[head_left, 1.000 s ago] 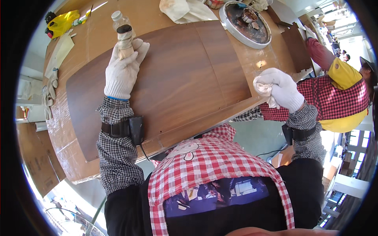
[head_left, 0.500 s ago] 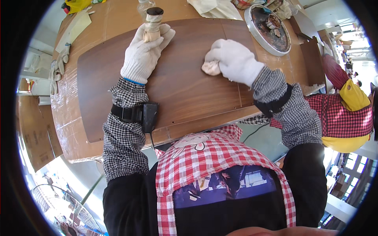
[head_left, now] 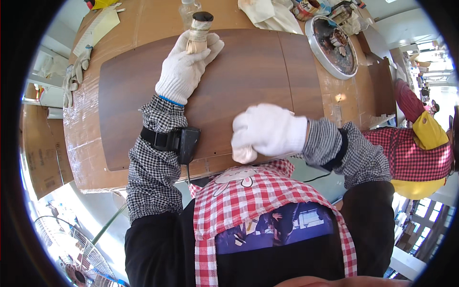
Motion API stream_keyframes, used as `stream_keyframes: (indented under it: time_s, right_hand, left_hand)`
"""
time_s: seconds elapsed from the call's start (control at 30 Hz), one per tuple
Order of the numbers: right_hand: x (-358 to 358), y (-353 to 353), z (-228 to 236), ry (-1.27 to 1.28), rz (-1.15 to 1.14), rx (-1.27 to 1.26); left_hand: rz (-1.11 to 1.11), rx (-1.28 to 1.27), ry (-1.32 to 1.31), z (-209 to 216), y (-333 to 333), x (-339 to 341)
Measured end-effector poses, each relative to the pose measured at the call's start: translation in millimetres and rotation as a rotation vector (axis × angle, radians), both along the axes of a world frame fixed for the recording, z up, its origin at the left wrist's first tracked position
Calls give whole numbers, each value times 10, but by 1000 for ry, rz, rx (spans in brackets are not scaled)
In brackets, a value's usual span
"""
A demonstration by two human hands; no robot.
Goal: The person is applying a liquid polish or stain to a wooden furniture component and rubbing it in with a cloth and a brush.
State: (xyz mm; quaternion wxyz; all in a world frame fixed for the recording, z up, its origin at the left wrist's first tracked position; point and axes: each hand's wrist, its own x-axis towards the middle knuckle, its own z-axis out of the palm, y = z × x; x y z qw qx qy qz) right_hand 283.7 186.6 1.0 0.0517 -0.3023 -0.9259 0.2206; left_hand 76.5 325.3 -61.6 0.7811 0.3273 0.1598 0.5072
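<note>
A brown wood-grain panel (head_left: 138, 100) lies flat, with a dark seam across its right part. My left hand (head_left: 180, 71), in a white knitted glove, is over its far edge. Its fingers are closed round a short taped cylinder (head_left: 198, 33) with a dark, stained top, held upright. My right hand (head_left: 270, 130), also in a white glove, is at the panel's near edge, close to my apron. It grips a wadded beige cloth (head_left: 244, 154), which shows below the fingers; whether the cloth touches the panel is hard to tell.
Beneath the panel is a plastic-wrapped brown table (head_left: 82, 153). A round white-rimmed tray (head_left: 313, 45) with dark residue stands at the far right, beside white cloth (head_left: 270, 14). Spare gloves (head_left: 79, 69) hang at the left edge. Another person (head_left: 406, 148) is at right; a fan (head_left: 76, 248) stands lower left.
My right hand has swept toward me with the cloth, from the panel's middle to its near edge. The left hand still holds the taped cylinder. The whole view has shifted slightly.
</note>
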Motion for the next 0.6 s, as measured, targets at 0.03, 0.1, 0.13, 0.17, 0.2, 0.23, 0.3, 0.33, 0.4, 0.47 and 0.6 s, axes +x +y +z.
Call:
stream_keyframes:
  time_s: [0.03,0.1,0.13,0.17,0.2,0.23,0.3,0.33,0.4,0.47,0.6]
  right_hand:
    - [97,207,-142,81,-2,58]
    - [418,819,-124,101,-487,-156]
    - [375,1011,79,278,-1079,-519]
    - [853,1319,-166,236,-1160,-386]
    - [827,1402,-210,11,-1127,-131]
    - [785,1475,-189,-209,-1081,133]
    - [129,1308,-104,-272,-845,298]
    - [-230,1133,-107,-215,-794,274]
    - [-382,1076,-102,-157,-747,255]
    - [-332,1225,-79,-83,-685,117]
    - [785,1508,-221,-134,-983,369]
  left_hand:
    - [-17,-12,-12,-6,2,26]
    - [-16,-21,-21,37,-57,-8]
    - [26,-44,31,46,-90,-18]
    - [42,-48,73,137,-84,66]
    - [52,-50,74,121,-86,59]
    - [58,-41,69,107,-72,62]
    - [24,-37,20,-1,-45,4]
    - [2,-62,-2,-36,-18,0]
    - [43,-72,-36,-57,19,-68]
    - [73,-95,-160,-63,32,-110]
    - [84,-74,-22,67,-10,-23]
